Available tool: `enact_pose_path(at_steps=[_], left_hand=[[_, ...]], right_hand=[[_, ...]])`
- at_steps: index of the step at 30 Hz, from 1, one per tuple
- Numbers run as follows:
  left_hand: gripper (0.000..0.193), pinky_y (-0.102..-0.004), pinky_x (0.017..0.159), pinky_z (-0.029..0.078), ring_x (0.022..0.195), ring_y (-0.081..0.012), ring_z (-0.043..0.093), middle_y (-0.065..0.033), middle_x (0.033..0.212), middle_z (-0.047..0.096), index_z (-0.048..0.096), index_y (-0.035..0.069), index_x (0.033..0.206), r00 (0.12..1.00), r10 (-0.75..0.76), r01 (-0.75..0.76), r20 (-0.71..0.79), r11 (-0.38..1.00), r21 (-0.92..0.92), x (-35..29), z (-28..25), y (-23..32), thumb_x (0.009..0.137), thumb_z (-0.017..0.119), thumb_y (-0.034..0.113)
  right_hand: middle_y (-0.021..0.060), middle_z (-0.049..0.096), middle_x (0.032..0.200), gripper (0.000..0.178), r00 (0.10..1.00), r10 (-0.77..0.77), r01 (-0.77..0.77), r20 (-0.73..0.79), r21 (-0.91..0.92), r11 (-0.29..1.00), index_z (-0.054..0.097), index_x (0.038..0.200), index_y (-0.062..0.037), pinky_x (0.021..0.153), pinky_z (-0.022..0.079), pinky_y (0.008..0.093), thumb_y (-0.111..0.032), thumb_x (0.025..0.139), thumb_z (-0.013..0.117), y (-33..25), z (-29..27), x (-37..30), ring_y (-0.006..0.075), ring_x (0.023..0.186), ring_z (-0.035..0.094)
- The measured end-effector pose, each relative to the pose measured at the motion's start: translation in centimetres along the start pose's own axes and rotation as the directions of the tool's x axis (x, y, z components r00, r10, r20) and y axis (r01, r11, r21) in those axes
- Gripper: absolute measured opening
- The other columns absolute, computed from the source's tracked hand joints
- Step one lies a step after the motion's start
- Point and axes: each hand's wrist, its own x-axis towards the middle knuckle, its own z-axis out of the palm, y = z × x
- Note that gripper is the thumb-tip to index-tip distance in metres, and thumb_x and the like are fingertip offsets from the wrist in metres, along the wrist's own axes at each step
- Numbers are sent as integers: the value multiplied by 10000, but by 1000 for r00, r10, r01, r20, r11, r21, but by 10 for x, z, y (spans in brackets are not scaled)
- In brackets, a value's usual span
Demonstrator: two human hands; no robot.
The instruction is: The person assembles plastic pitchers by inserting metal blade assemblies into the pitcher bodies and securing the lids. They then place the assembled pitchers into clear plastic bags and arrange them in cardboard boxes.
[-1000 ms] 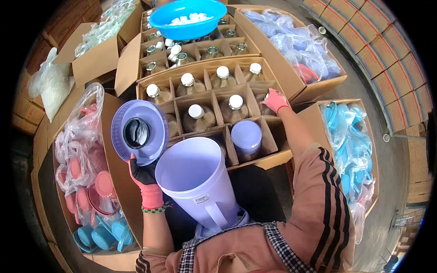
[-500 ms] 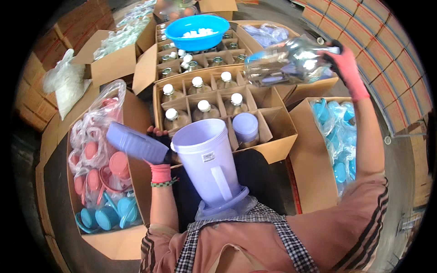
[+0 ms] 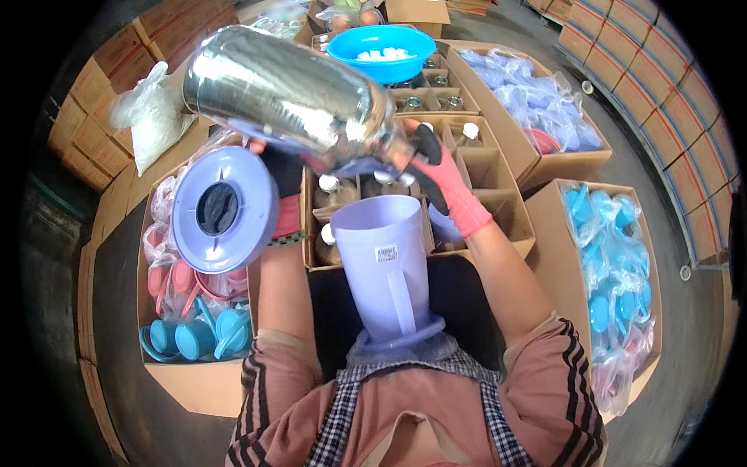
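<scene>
Silver flask [image 3: 288, 89] clamped in right grip [image 3: 436, 167], lid [image 3: 253, 204] in left grip [image 3: 284, 175] — jug rim [image 3: 379, 235] apart.

Downward fisheye view from head height, above the purple jug [image 3: 383, 276]

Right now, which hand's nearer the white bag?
Left. The left hand, holding the purple lid, is right of the bag; the right hand, holding the silver bottle, is farther right.

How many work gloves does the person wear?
2, both pink and black: the right glove, holding the silvery glass bottle; the left glove, partly hidden behind the round purple plastic piece.
</scene>
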Motion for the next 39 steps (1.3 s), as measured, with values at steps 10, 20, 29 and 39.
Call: enact_pose_path(at_steps=[10, 20, 29, 39], left_hand=[[534, -335, 732, 393, 729, -260, 520, -178, 793, 549, 476, -99, 962, 990, -112, 143, -90, 840, 524, -86, -90, 0, 793, 431, 406], [308, -306, 717, 388, 751, -207, 489, -110, 768, 522, 504, -3, 913, 941, 48, 101, -334, 905, 413, -126, -38, -17, 808, 479, 285], [350, -242, 614, 441, 790, -173, 518, -121, 853, 519, 500, -3, 981, 878, -134, 294, -459, 908, 298, -135, -17, -7, 814, 491, 304], [314, -299, 865, 362, 955, -192, 486, -124, 1083, 495, 417, -49, 1139, 753, 644, 13, -134, 190, 982, -44, -19, -6, 840, 394, 45]], right_hand=[[45, 549, 911, 527, 783, 611, -614, -116, 18, 789, 435, 1108, -27, 663, 421, 229, -422, 779, 549, 63, -15, -23, 86, 759, 496], [86, 389, 1208, 897, 892, 356, -239, 278, -379, 894, 225, 1289, -12, 904, 319, 276, -152, 578, 752, -8, 9, -3, 163, 1042, 415], [77, 597, 840, 429, 447, 737, -116, 507, -783, 610, 593, 929, -43, 710, 402, 272, -329, 620, 676, -23, 13, 11, 153, 773, 541], [20, 538, 910, 632, 876, 410, -479, 253, 374, 794, 444, 1146, -21, 772, 406, 251, -551, 819, 337, -13, 29, 40, 108, 842, 495]])
